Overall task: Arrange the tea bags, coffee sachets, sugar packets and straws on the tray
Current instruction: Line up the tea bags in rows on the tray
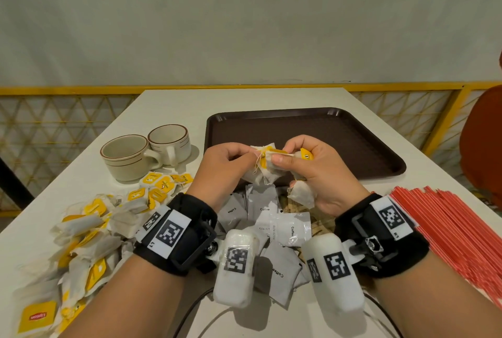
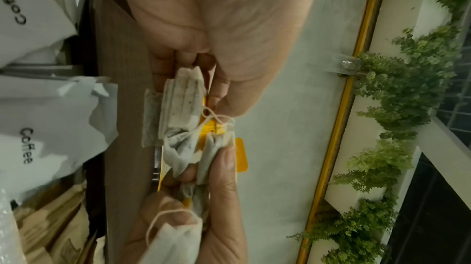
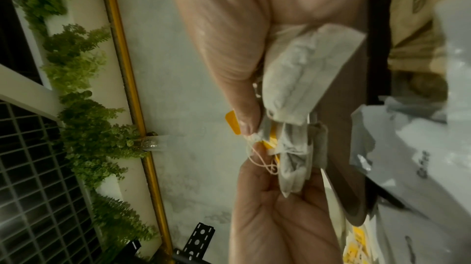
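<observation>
Just above the near rim of the brown tray (image 1: 353, 142), both hands work a tangled bunch of tea bags (image 1: 264, 168) with yellow tags and strings. My left hand (image 1: 228, 158) pinches the bunch from the left; in the left wrist view its thumb and fingers (image 2: 224, 105) clamp a tea bag (image 2: 183, 97). From the right, my right hand (image 1: 301, 161) pinches a tag and string, with another tea bag (image 1: 301, 193) tucked under its lower fingers. In the right wrist view the right thumb (image 3: 246, 121) presses the knot beside a tea bag (image 3: 300, 79).
A loose heap of tea bags (image 1: 89, 234) covers the table's left side. Grey coffee sachets (image 1: 289, 229) lie under my wrists, with brown sugar packets (image 1: 323, 225) beside them. Red straws (image 1: 445, 229) are stacked at the right. Two cups (image 1: 127, 155) stand left of the tray.
</observation>
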Available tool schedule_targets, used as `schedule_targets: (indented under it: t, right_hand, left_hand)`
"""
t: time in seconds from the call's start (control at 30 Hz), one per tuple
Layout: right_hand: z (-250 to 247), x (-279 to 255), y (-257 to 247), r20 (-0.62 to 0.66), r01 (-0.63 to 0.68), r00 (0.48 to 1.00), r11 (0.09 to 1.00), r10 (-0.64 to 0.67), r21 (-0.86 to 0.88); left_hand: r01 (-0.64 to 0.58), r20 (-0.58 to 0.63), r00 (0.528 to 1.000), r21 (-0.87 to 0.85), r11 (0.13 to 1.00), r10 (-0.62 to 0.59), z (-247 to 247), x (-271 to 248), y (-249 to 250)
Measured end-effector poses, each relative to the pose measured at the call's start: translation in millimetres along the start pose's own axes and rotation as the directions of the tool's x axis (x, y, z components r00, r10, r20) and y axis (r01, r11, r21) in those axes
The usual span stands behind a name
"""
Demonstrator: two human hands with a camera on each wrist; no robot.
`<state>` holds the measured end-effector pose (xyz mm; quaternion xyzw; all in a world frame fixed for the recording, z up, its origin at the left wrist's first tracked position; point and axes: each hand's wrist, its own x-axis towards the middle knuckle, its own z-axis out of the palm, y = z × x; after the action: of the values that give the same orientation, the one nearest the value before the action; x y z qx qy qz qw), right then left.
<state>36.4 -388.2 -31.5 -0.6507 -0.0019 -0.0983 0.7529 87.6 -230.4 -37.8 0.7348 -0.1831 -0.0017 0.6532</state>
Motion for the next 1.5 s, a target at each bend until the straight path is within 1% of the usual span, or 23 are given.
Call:
schedule_targets:
  t: [0.1,0.17,0.23,0.33,0.43,0.53,0.67,0.8,0.9,0.97,1.07,1.13,1.17,1.23,1.37,1.4,1.5]
  right_hand:
    - [-1.6,1.9,2.7,-0.039,0.002,0.999,0.998,-0.005,-0.063]
    - [-2.3,3.1,3.3,-0.091,-0.013,0.996,0.992,0.002,-0.122]
    - [-2.3,3.5,2.5,-0.113,-0.023,0.994,0.988,0.005,-0.155]
    - [-1.6,2.4,0.9,-0.100,-0.015,0.995,0.980,-0.005,-0.200]
    - [-0.9,0.6,0.0,-0.076,-0.001,0.997,0.979,-0.014,-0.205]
    - [-0.9,-0.1,1.2,-0.035,-0.011,0.999,0.976,0.004,-0.219]
    - [-0.3,-0.2,3.5,-0.003,-0.021,1.000,0.936,0.021,-0.351]
    - [0.3,-2.6,1.0,0.049,-0.013,0.998,0.922,0.035,-0.386]
    - [0.2,-4.8,-2.5,0.105,0.021,0.994,0.932,0.018,-0.362]
    - [0.1,-4.3,-2.8,0.085,0.013,0.996,0.952,0.014,-0.307]
    - [0.3,-2.2,-4.0,0.013,-0.073,0.997,0.980,0.076,-0.186]
    - [0.1,-2.1,-5.1,0.003,-0.111,0.994,0.984,0.113,-0.136]
    - [-0.5,-2.3,-5.6,0.003,-0.108,0.994,0.983,0.109,-0.147]
    - [-1.9,-3.0,-6.5,0.010,-0.049,0.999,0.977,0.053,-0.205]
    - [-3.0,-5.1,-9.7,0.134,0.029,0.991,0.979,-0.002,-0.199]
    - [-2.3,-5.3,-9.7,0.136,0.053,0.990,0.978,-0.026,-0.201]
    - [-2.9,-2.8,-6.2,0.047,0.135,0.991,0.951,-0.127,-0.278]
  left_hand:
    - [-0.002,0.011,1.000,-0.008,1.000,0.002,1.4,-0.5,0.0]
    - [0.005,0.002,1.000,-0.003,1.000,-0.005,1.2,-0.6,-0.7]
    - [0.020,-0.013,1.000,-0.003,1.000,-0.020,0.2,0.0,-1.9]
    - [0.053,-0.024,0.998,-0.002,0.999,-0.053,-1.1,1.3,-2.3]
    - [0.085,-0.013,0.996,-0.003,0.996,-0.085,-1.2,1.6,-3.4]
    - [0.110,-0.003,0.994,-0.004,0.994,-0.110,-1.1,1.0,-4.4]
    - [0.137,0.004,0.991,0.008,0.991,-0.137,-1.9,1.9,-5.6]
    - [0.137,-0.004,0.991,0.013,0.991,-0.137,-2.7,1.7,-5.2]
    - [0.129,-0.016,0.992,0.002,0.992,-0.129,-3.6,1.6,-4.4]
    - [0.123,-0.029,0.992,0.003,0.992,-0.123,-4.5,2.0,-4.8]
    - [0.119,-0.036,0.992,0.006,0.993,-0.119,-4.7,2.2,-5.4]
    - [0.116,-0.036,0.993,0.007,0.993,-0.116,-4.5,2.3,-5.7]
    - [0.111,-0.038,0.993,0.010,0.994,-0.111,-4.6,2.4,-5.7]
    - [0.087,-0.044,0.995,0.023,0.996,-0.086,-5.3,2.4,-5.9]
    - [0.005,-0.055,0.999,0.080,0.997,-0.001,-6.2,2.0,-5.1]
    - [-0.020,-0.052,0.998,0.091,0.996,0.025,-6.1,1.6,-4.4]
    - [-0.102,-0.008,0.995,0.126,0.987,0.104,-4.5,-0.1,-1.8]
